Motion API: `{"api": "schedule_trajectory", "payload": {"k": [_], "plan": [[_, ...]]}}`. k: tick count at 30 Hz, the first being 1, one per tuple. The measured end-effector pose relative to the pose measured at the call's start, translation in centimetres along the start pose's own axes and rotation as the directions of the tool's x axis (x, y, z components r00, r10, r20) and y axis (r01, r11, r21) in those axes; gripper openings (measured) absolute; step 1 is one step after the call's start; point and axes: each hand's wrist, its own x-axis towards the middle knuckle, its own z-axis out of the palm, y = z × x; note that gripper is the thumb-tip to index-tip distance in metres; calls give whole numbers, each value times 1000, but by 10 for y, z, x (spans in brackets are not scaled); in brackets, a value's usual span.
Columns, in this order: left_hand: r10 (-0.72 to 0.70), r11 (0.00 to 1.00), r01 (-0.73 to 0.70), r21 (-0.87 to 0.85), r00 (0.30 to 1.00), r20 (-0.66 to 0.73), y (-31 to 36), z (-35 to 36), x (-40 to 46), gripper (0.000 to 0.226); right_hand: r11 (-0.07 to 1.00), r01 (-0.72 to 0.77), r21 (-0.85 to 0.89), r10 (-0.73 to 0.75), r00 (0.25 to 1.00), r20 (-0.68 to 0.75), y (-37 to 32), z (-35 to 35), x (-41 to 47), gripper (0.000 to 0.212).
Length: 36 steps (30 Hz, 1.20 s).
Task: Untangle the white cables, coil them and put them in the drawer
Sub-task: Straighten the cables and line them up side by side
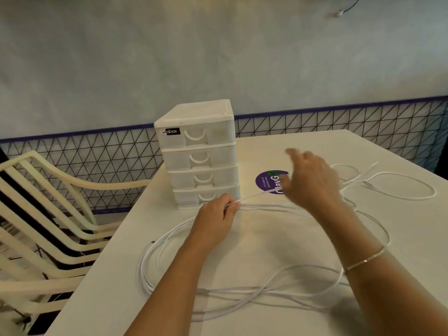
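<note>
White cables (218,293) lie in big loose loops over the white table (278,241), with more loops at the right (400,184). My left hand (215,220) pinches several strands in front of the white drawer unit (198,154), whose drawers are all closed. From that pinch the strands run right toward my right hand (312,180). That hand is blurred, lifted over the table with fingers spread; whether it holds a strand I cannot tell.
A round purple sticker (265,181) sits on the table behind my right hand. Cream slatted chairs (48,226) stand to the left of the table. A wire mesh fence (339,129) runs behind it.
</note>
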Motion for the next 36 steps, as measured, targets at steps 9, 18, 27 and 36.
{"api": "schedule_trajectory", "payload": {"k": [9,18,27,36], "plan": [[-12,1000,12,-6,1000,-14,-2,-2,0,22,844,57,533,-409,711,572,-9,36,-14,26],[-7,1000,7,-26,1000,-26,5,-4,1,30,829,5,559,-365,763,534,2,29,-6,34],[-40,999,40,6,995,88,7,-11,-2,27,848,-23,529,-326,764,557,-7,21,-11,26],[-88,990,83,113,996,34,2,-6,0,22,855,166,491,-446,721,531,-5,23,-11,21]]}}
